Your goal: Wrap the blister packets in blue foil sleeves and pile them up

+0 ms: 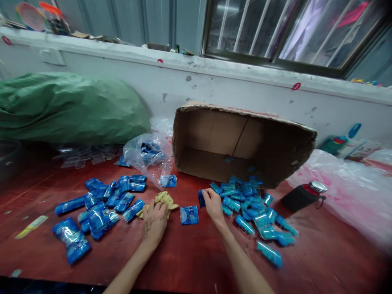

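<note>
My left hand (155, 220) rests on a crumpled yellow cloth (165, 200), its fingers curled and pressed onto it. Pinched between the fingertips of my right hand (212, 204) is a small dark blue packet (201, 199), held just above the table. Between the two hands a flat blue printed packet (189, 215) lies on the red tabletop. Filled blue packets (99, 220) are heaped left of my left hand. Right of my right hand spreads a pile of clear tubes with blue contents (245, 204).
A cardboard box (214, 134) lies on its side behind the tubes, its opening facing me. A clear plastic bag (147, 159) holds more blue packets. At right stand a black bottle (303, 196) and pinkish plastic sheeting (343, 183). A large green sack (70, 108) sits back left.
</note>
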{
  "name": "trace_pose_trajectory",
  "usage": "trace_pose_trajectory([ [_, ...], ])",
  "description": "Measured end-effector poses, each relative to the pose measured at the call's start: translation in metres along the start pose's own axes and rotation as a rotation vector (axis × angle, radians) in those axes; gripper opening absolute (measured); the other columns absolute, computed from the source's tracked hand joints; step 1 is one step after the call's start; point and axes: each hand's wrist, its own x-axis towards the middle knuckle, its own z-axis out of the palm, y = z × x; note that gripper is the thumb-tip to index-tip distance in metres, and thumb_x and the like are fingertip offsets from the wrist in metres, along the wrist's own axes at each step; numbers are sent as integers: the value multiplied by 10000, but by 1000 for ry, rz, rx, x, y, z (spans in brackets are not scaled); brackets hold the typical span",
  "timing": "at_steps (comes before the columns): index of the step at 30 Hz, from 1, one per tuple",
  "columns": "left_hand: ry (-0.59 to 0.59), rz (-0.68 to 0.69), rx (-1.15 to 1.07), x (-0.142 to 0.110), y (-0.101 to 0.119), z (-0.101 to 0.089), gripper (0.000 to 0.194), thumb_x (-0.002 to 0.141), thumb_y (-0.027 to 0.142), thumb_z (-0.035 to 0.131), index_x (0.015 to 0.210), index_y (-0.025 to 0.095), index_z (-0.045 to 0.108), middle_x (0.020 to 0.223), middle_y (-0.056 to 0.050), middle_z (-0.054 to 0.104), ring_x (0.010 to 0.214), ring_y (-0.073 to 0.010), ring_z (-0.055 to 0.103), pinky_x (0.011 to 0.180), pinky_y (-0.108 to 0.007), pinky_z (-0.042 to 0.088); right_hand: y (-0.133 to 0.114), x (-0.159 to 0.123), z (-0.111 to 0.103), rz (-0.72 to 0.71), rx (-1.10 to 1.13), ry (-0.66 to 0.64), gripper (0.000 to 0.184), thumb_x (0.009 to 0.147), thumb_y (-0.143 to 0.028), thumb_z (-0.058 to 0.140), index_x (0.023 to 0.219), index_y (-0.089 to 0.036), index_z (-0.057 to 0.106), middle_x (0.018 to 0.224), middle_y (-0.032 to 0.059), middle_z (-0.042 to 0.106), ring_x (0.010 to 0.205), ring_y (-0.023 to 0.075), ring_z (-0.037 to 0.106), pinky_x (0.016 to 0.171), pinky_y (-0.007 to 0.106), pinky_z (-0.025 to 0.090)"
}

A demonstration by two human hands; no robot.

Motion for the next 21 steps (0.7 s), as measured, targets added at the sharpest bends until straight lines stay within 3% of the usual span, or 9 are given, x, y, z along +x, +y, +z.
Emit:
trace_pose_trajectory([
  [5, 91, -100, -35, 4, 1, -8, 267, 811, 298, 393, 872, 166, 617, 991, -144, 623, 1019, -307, 474, 850, -504, 299, 7, -17, -1, 44, 102, 18, 343, 818, -371, 374, 573, -170, 507, 520, -38, 496, 504, 107, 463, 485, 186, 346],
  [7, 154, -120, -158, -5, 15, -17, 293, 796, 324, 417, 936, 150, 606, 1041, -160, 603, 1031, -301, 475, 865, -472, 315, 5, -18, 3, 52, 112, 36, 319, 805, -368, 400, 582, -172, 514, 532, -35, 503, 518, 113, 468, 509, 196, 348],
  [9, 129, -121, -399, -18, 35, -29, 289, 790, 336, 423, 931, 162, 605, 981, -134, 624, 956, -263, 525, 841, -411, 361, 1, -15, 9, 51, 110, 49, 289, 801, -356, 417, 600, -176, 521, 561, -26, 523, 544, 123, 482, 547, 212, 352],
  [11, -60, -172, -723, -32, 57, -38, 275, 787, 365, 410, 814, 176, 608, 789, -83, 644, 764, -211, 579, 721, -343, 423, -6, -12, 16, 40, 107, 47, 255, 799, -339, 428, 629, -182, 533, 598, -15, 552, 572, 133, 502, 580, 224, 357],
  [13, -397, -358, -1024, -42, 74, -44, 322, 776, 424, 385, 734, 171, 580, 628, -47, 616, 530, -163, 553, 517, -289, 419, -13, -10, 20, 19, 109, 25, 231, 804, -325, 427, 663, -186, 545, 634, -3, 578, 603, 141, 523, 601, 228, 363],
  [15, -596, -564, -1217, -45, 83, -46, 352, 746, 481, 386, 709, 166, 538, 563, -24, 586, 391, -121, 480, 390, -247, 349, -19, -14, 20, -6, 113, -16, 221, 813, -312, 417, 685, -189, 549, 646, 2, 590, 614, 141, 536, 596, 222, 367],
  [16, -577, -639, -1257, -44, 83, -46, 348, 721, 500, 415, 712, 168, 515, 561, -13, 577, 369, -106, 458, 367, -231, 327, -21, -18, 18, -20, 112, -42, 218, 816, -303, 414, 687, -190, 549, 642, 2, 591, 609, 139, 538, 589, 218, 367],
  [19, -261, -728, -1246, -35, 76, -46, 372, 604, 501, 579, 760, 180, 471, 623, 11, 569, 422, -92, 481, 382, -209, 337, -28, -35, 8, -71, 99, -133, 186, 801, -264, 441, 675, -195, 558, 647, 6, 596, 618, 141, 539, 589, 216, 360],
  [21, -239, -766, -1296, -28, 70, -47, 422, 568, 501, 619, 798, 179, 472, 611, 22, 559, 439, -96, 490, 387, -206, 337, -33, -47, 0, -113, 95, -200, 146, 776, -231, 474, 672, -198, 570, 680, 14, 606, 661, 150, 542, 611, 222, 356],
])
